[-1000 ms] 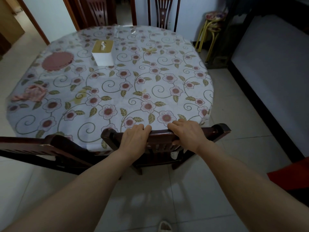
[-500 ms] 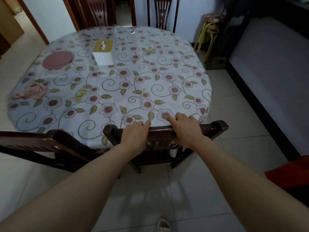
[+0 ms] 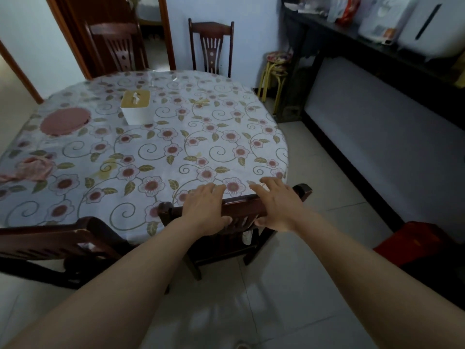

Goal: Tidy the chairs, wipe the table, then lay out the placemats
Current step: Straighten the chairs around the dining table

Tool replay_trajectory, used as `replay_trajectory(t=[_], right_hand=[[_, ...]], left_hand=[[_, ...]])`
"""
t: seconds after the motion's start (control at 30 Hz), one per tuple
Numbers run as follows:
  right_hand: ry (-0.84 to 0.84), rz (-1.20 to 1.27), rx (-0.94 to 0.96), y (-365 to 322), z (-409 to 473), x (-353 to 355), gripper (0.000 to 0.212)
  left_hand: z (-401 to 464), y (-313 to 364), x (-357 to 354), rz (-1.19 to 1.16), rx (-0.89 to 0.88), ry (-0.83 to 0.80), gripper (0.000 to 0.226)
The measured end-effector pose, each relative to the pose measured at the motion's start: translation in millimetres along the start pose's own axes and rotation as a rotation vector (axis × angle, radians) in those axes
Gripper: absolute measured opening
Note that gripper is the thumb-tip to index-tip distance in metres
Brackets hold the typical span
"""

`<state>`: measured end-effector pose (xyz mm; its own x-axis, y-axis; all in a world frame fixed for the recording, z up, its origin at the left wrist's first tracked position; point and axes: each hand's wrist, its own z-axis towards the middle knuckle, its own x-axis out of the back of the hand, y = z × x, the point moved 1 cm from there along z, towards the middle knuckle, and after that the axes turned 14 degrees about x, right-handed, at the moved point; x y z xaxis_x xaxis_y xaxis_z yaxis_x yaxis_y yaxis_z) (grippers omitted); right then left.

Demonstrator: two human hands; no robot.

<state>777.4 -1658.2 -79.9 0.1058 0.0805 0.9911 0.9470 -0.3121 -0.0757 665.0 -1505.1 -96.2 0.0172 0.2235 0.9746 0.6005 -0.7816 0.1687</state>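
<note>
A dark wooden chair (image 3: 240, 207) stands pushed against the near edge of the round table (image 3: 176, 137), which wears a floral cloth. My left hand (image 3: 203, 210) lies over the chair's top rail with its fingers stretched forward and the thumb on the rail's near side. My right hand (image 3: 276, 202) rests on the same rail to the right, fingers spread and straight, tips reaching the table edge. A round reddish placemat (image 3: 64, 120) lies at the table's far left. A crumpled pink cloth (image 3: 32, 167) sits near the left edge.
A white tissue box (image 3: 136, 107) stands on the table behind the middle. A second chair (image 3: 63, 238) is at the near left, two more chairs (image 3: 211, 46) (image 3: 118, 46) at the far side. Stacked stools (image 3: 276, 69), a dark sideboard (image 3: 377, 59) and a red object (image 3: 422, 245) line the right.
The chair has slid in toward the table. Both hands have loosened from a curled grip on the top rail to straight, spread fingers. The view has tilted up.
</note>
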Motion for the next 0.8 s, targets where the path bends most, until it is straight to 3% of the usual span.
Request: replay_trajectory(t=[0.4, 0.57, 0.8], right_hand=[[0.043, 0.039, -0.09, 51.7, -35.7, 25.9, 0.092], [0.09, 0.031, -0.069, 115.6, -46.6, 32.7, 0.092], [0.019, 0.001, -0.038, 265.3, -62.8, 56.3, 0.091]], left_hand=[[19.9, 63.9, 24.1, 0.043, -0.052, -0.11, 0.08], [49.2, 122.4, 30.1, 0.025, -0.05, -0.124, 0.08], [110.4, 242.3, 25.1, -0.022, 0.044, -0.092, 0.076]])
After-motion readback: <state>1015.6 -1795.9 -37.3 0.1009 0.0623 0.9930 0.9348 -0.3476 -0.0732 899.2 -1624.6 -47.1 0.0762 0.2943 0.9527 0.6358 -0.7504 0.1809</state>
